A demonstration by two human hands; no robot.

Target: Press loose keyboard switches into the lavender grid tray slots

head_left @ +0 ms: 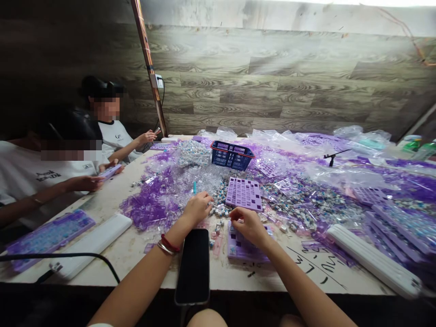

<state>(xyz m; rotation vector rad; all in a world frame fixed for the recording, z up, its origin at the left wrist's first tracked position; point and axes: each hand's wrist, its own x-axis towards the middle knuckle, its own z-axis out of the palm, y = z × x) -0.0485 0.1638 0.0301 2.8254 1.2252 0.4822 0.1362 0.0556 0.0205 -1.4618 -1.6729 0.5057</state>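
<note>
My left hand reaches to the near edge of a heap of small white-and-blue keyboard switches. Its fingers are bent together, and anything between them is hidden. Over a purple keyboard frame my right hand is curled, thumb and forefinger closed in a pinch. What that pinch holds is too small to make out. Part of this frame is covered by the hand. Just beyond it, a second purple keyboard plate with rows of square holes rests tilted on the switches.
A black phone lies by my left forearm. White bars flank me on both sides. Filled purple frames are stacked at right. Behind the heap stands a blue basket. Two people sit at left; the nearer person's hands hold a purple piece.
</note>
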